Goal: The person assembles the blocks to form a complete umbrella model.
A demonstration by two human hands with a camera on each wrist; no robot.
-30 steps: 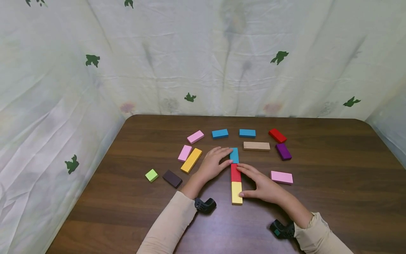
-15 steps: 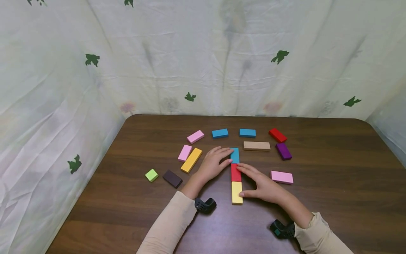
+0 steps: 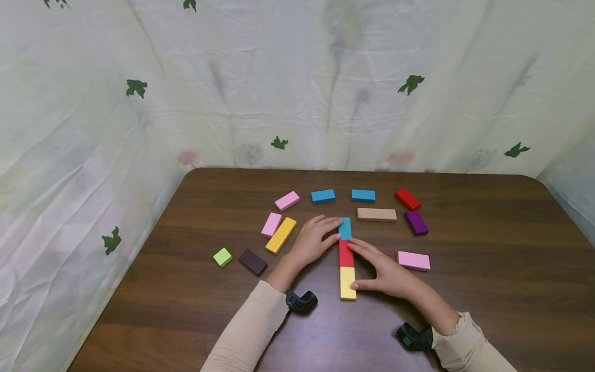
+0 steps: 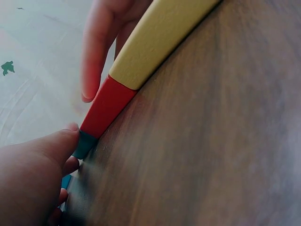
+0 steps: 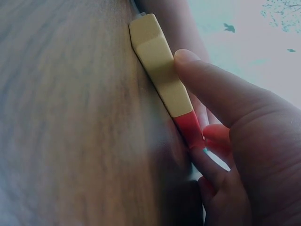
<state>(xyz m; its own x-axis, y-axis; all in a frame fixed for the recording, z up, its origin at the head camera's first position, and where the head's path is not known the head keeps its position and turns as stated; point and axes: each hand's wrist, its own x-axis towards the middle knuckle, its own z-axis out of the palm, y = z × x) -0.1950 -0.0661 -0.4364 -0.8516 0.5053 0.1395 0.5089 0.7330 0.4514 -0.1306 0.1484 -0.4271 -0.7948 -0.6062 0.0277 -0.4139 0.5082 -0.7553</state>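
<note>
Three blocks lie end to end in a straight row on the table: a blue block (image 3: 345, 231) at the far end, a red block (image 3: 346, 254) in the middle and a yellow block (image 3: 347, 284) nearest. From the left, my left hand (image 3: 316, 240) touches the blue block with its fingertips and thumb, the fingers loosely bent. My right hand (image 3: 388, 274) is spread on the other side. Its thumb touches the yellow block's side and its forefinger reaches the red block. In the right wrist view, the thumb (image 5: 216, 84) lies against the yellow block.
Loose blocks arc around the row: a green cube (image 3: 222, 257), a dark block (image 3: 253, 262), an orange-yellow block (image 3: 281, 235), a tan block (image 3: 376, 214), a purple block (image 3: 416, 222), a red block (image 3: 407, 199), plus several pink and blue ones. A patterned cloth (image 3: 297, 93) hangs behind the table.
</note>
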